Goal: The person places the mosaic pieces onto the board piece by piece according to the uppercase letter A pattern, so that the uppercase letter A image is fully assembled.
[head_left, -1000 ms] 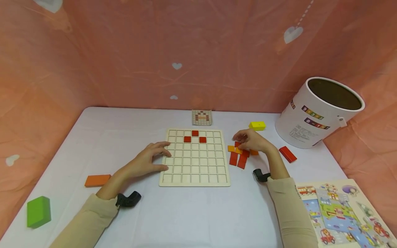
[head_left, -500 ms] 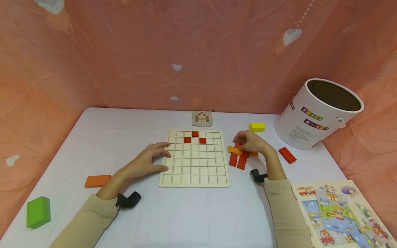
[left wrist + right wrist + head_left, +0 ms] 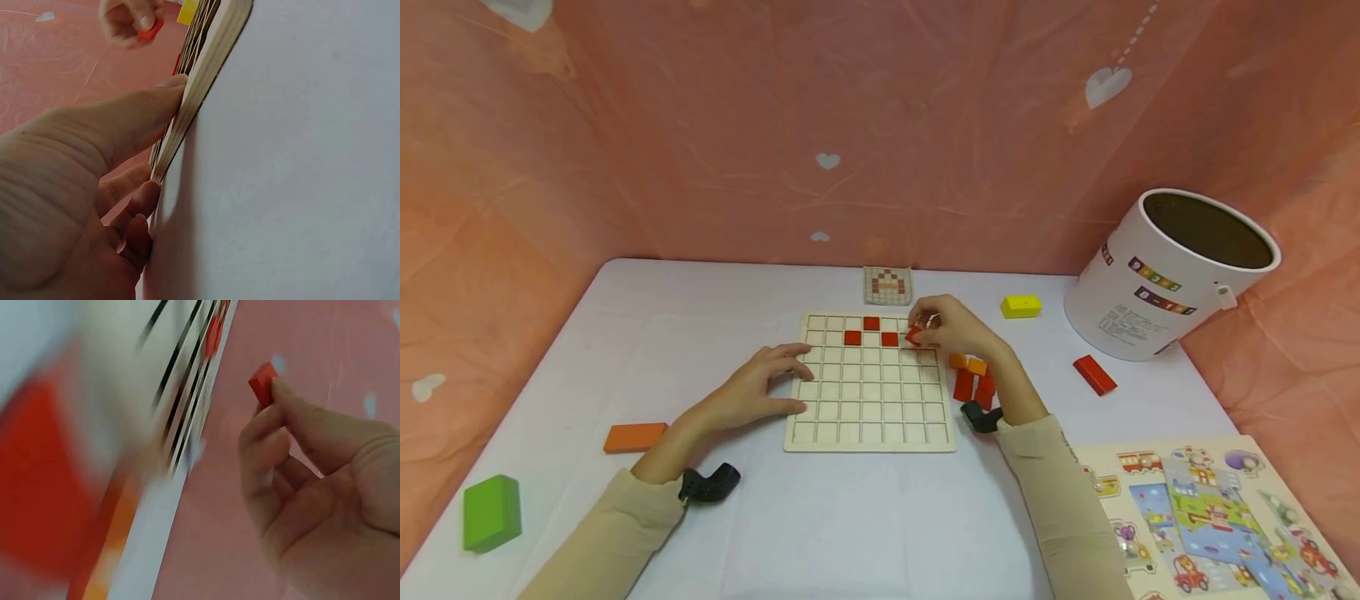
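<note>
My right hand (image 3: 951, 323) pinches a small red square tile (image 3: 263, 384) between thumb and fingers, over the upper right of a pale wooden grid board (image 3: 871, 432). In the right wrist view the tile is held up, apart from the board. Three red tiles (image 3: 871, 323) lie in the board's upper squares. My left hand (image 3: 767, 383) rests on the board's left edge with its fingers spread; in the left wrist view its thumb and fingertips touch that edge. Beside the board's right side, loose red tiles (image 3: 963, 385) and orange tiles (image 3: 977, 367) lie partly hidden by my right arm.
Behind the board lies a small pattern card (image 3: 887, 286). A white bucket (image 3: 1120, 283) stands back right, near a yellow block (image 3: 1021, 307) and a red block (image 3: 1095, 375). An orange block (image 3: 636, 438) and green block (image 3: 492, 513) are left; a picture puzzle board (image 3: 1225, 450) is front right.
My right hand has picked a red tile from the loose pile and carried it left, over the board. The left hand stays in place.
</note>
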A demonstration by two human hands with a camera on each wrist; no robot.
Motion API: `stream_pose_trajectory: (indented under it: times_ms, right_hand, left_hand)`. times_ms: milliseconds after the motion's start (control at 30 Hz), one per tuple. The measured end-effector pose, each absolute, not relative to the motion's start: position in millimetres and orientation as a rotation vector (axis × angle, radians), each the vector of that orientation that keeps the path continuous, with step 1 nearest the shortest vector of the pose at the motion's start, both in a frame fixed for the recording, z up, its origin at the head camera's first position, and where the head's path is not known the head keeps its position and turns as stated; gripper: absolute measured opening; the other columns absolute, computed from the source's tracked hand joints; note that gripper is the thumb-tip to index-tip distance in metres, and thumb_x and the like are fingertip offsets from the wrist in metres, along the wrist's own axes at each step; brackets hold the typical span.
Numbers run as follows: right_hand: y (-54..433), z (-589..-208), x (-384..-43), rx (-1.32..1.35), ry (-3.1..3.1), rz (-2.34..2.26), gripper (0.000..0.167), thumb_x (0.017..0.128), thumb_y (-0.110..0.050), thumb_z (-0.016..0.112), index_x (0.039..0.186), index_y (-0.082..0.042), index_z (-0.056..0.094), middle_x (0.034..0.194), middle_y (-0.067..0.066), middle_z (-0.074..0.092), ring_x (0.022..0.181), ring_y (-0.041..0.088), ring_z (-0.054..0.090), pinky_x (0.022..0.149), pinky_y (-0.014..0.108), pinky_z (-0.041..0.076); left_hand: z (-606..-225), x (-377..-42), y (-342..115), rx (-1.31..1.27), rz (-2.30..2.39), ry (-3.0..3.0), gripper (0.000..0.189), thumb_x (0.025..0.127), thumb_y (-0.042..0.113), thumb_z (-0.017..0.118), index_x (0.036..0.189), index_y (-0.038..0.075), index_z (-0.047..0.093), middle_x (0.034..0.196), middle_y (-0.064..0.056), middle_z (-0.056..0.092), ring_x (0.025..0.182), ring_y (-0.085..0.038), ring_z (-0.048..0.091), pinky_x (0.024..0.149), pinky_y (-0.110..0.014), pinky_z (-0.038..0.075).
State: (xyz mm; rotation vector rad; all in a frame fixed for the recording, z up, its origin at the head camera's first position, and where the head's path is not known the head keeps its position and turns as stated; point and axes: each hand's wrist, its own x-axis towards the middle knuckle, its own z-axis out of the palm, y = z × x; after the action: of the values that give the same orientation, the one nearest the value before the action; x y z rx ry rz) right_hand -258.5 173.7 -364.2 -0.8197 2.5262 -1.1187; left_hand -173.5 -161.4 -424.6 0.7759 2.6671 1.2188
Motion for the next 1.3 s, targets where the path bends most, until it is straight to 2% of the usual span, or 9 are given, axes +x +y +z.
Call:
stream_pose_trajectory:
  times_ms: [133,333,600,800,933,1000,1067,1167,1300]
  right_hand:
    - [133.2,-365.8,-261.2,-0.981,2.379,-1.121,0.013,0.091,0.006,0.065,0.103,0.006,0.068,0.093,0.012,0.064,0.085,0.022,0.055,0.076,0.03,0.048]
    - [93.0,-368.5,-264.1,-1.045,2.305,-1.053,0.018,0.092,0.011,0.058,0.106,0.007,0.069,0.09,0.013,0.065,0.077,0.021,0.059,0.072,0.028,0.051]
    - [73.1,-371.7,-264.1,-1.034,2.33,-1.011,0.023,0.089,0.016,0.056,0.104,0.007,0.071,0.093,0.016,0.066,0.082,0.02,0.057,0.072,0.025,0.049]
    - [70.2,-371.1,-260.9,-0.981,2.333,-0.979,0.029,0.091,0.014,0.055,0.116,0.006,0.068,0.098,0.016,0.066,0.082,0.02,0.059,0.069,0.024,0.049]
    - [72.6,-368.5,-256.1,-1.005,2.419,-0.929,0.028,0.093,0.009,0.057,0.12,0.006,0.066,0.106,0.016,0.068,0.09,0.023,0.062,0.077,0.028,0.051]
    - [74.4,-367.4,-251.3,-1.037,2.501,-0.848,0.027,0.096,0.003,0.059,0.121,0.004,0.066,0.116,0.016,0.067,0.103,0.025,0.062,0.085,0.031,0.051]
    - [76.2,-366.2,-243.4,-1.065,2.587,-0.683,0.031,0.099,-0.009,0.061,0.128,0.0,0.064,0.132,0.015,0.061,0.12,0.03,0.056,0.097,0.041,0.047]
    - [77.0,-366.0,-228.1,-1.065,2.647,-0.339,0.051,0.1,-0.034,0.061,0.144,-0.009,0.052,0.157,0.01,0.038,0.145,0.035,0.028,0.112,0.056,0.029]
    - [75.0,-368.1,-208.6,-1.024,2.594,-0.014,0.078,0.095,-0.06,0.054,0.157,-0.019,0.03,0.166,0.002,0.012,0.152,0.035,-0.003,0.115,0.065,0.006]
  left_hand:
    - [-425.9,-174.3,-161.3,0.784,1.201,2.676,0.032,0.082,0.023,0.084,0.109,0.014,0.069,0.152,-0.015,0.043,0.137,-0.039,0.036,0.107,-0.061,0.029]
    - [-428.1,-175.3,-160.6,0.794,1.192,2.678,0.032,0.083,0.026,0.083,0.109,0.015,0.069,0.152,-0.014,0.043,0.137,-0.04,0.036,0.107,-0.062,0.03]
    - [-428.2,-174.3,-161.0,0.782,1.192,2.68,0.032,0.082,0.025,0.083,0.11,0.015,0.069,0.153,-0.015,0.043,0.137,-0.04,0.036,0.107,-0.062,0.03]
    - [-427.5,-174.0,-161.6,0.787,1.179,2.69,0.033,0.083,0.027,0.083,0.11,0.015,0.069,0.152,-0.015,0.043,0.136,-0.04,0.036,0.106,-0.064,0.03]
    - [-428.1,-174.9,-161.9,0.784,1.187,2.688,0.033,0.082,0.025,0.083,0.11,0.015,0.069,0.152,-0.015,0.043,0.137,-0.04,0.035,0.107,-0.063,0.029]
    - [-428.2,-175.0,-161.8,0.781,1.19,2.684,0.033,0.082,0.025,0.084,0.11,0.015,0.069,0.153,-0.015,0.042,0.137,-0.039,0.035,0.107,-0.062,0.03]
    - [-428.7,-175.5,-161.6,0.791,1.19,2.685,0.033,0.082,0.025,0.084,0.11,0.015,0.069,0.152,-0.015,0.042,0.137,-0.039,0.036,0.107,-0.062,0.03]
    - [-429.1,-176.4,-161.3,0.795,1.187,2.685,0.034,0.082,0.025,0.083,0.11,0.015,0.069,0.152,-0.016,0.042,0.136,-0.039,0.036,0.107,-0.062,0.03]
    - [-429.6,-176.8,-161.9,0.789,1.185,2.683,0.034,0.082,0.026,0.083,0.111,0.014,0.068,0.153,-0.015,0.042,0.137,-0.039,0.036,0.107,-0.062,0.03]
